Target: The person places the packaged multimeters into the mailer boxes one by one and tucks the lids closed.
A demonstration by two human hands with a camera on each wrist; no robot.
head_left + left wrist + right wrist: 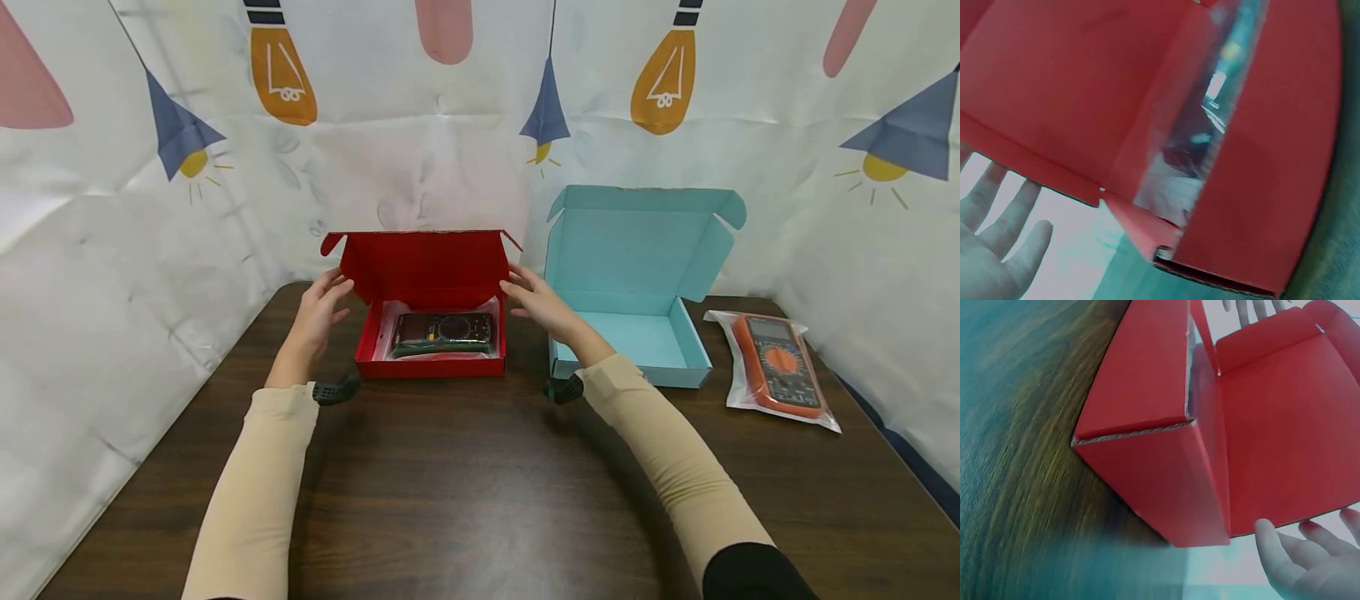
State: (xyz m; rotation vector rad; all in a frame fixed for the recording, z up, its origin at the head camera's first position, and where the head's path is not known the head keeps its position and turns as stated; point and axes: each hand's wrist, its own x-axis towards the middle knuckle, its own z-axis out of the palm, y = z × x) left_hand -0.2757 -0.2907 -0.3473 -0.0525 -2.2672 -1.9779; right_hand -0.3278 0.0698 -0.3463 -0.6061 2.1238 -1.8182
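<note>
- While both hands flank the red box (431,333), the fingers are straight and loosely spread: left hand (318,312) beside the lid's left edge, right hand (536,302) beside its right edge. Neither pinches or curls round anything.
- Left wrist view: left fingers (997,206) lie just off the lid's flap edge, a sliver of backdrop between; contact cannot be confirmed.
- Right wrist view: right fingers (1297,553) sit just at the lid's free edge, seemingly short of touching.
- Red box stands on the dark wooden table (480,492), at centre near the back, lid upright with side flaps out.
- Inside it lies a dark multimeter (442,332) in a clear plastic bag, flat in the tray.
- Judged step: hands are placed to take the lid by its two sides; the meter is already in, the lid not yet down.
- Next move would call for even pressure from both sides, folding the lid forward and steering the flaps inside the tray walls, clear of the bag.
- Further out, to the right: an open teal box (637,292), its tray bare, and beyond it an orange multimeter (780,367) in its bag, lying flat on the table.
- Behind all: a white backdrop (450,150) printed with lamps.
</note>
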